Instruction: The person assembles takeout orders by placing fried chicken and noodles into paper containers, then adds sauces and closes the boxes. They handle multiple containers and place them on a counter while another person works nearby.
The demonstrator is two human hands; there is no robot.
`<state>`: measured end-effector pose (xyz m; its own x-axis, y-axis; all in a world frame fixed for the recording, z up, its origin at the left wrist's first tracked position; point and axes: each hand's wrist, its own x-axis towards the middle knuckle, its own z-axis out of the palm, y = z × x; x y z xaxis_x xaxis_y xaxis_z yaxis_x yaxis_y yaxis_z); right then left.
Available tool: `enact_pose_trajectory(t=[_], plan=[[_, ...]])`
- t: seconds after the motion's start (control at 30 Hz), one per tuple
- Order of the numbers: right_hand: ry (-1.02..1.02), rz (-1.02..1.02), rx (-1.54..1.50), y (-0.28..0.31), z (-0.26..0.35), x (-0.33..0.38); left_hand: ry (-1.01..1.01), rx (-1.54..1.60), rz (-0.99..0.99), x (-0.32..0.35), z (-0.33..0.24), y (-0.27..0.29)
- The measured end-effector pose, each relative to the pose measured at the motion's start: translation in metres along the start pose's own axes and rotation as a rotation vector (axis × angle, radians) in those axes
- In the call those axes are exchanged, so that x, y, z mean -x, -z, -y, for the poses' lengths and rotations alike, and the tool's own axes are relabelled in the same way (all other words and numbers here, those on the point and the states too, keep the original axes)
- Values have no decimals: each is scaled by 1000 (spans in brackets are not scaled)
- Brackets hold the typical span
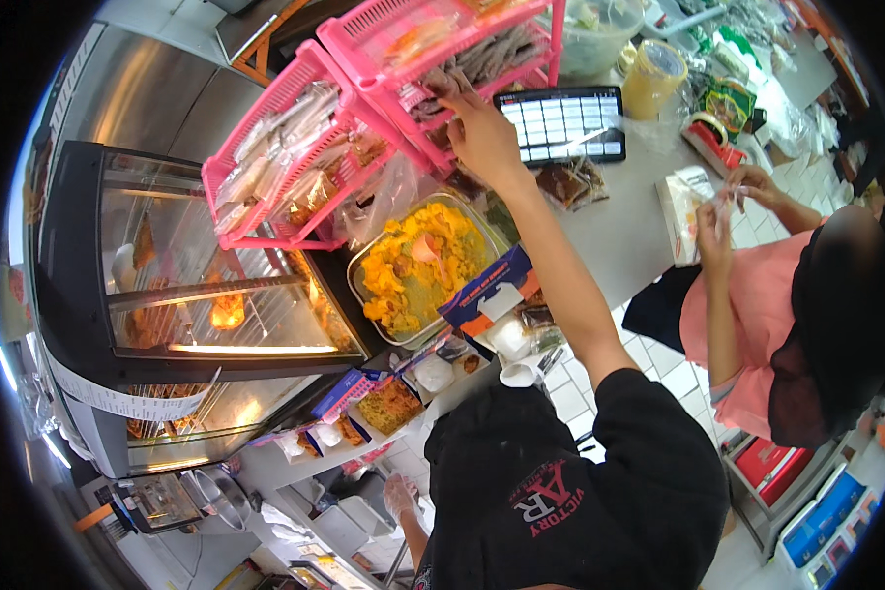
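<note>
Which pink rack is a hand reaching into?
The right rack, beside the tablet: the right hand is at its grey packets. The left rack, nearer the glass cabinet, is untouched.

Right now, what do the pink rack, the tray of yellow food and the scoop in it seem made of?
Pink rack: probably moulded plastic, slightly glossy; even colour and slotted sides suggest it. Tray: likely smooth metal, given its shiny greyish rim. Scoop: perhaps smooth plastic, judging by its uniform pale pink.

Pretty bright on my end: warm strips glow inside the black-framed glass display case (236, 293), and a white glare streak cuts across the flat, black-bordered rectangular tablet (560, 123). Fisheye bends my edges, corners black.
</note>
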<state>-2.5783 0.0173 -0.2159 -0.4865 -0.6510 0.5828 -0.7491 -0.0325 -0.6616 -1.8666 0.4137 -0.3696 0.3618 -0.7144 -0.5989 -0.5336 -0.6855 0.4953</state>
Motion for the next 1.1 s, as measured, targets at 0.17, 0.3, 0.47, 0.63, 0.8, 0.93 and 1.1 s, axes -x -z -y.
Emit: enact_pose_trajectory(t=[0.17, 0.3, 0.47, 0.63, 0.8, 0.93, 1.1], plan=[[265, -230, 194, -21, -11, -22, 62, -114, 83, 10, 1, 23], [266, 61, 441, -26, -9, -47, 178, -107, 77, 21, 1, 28], [355, -48, 5, 18, -27, -40, 210, -119, 57, 40, 1, 25], [50, -107, -164, 60, 0, 55, 124, -299, 49, 63, 6, 16], [-341, 337, -724, 103, 90, 180, 293, -48, -69, 56, 13, 13], [-428, 740, -975, 111, 155, 224, 173, 53, -126, 22, 17, 17], [-155, 937, -1152, 94, 188, 212, -158, 134, -316, -9, -16, 15]])
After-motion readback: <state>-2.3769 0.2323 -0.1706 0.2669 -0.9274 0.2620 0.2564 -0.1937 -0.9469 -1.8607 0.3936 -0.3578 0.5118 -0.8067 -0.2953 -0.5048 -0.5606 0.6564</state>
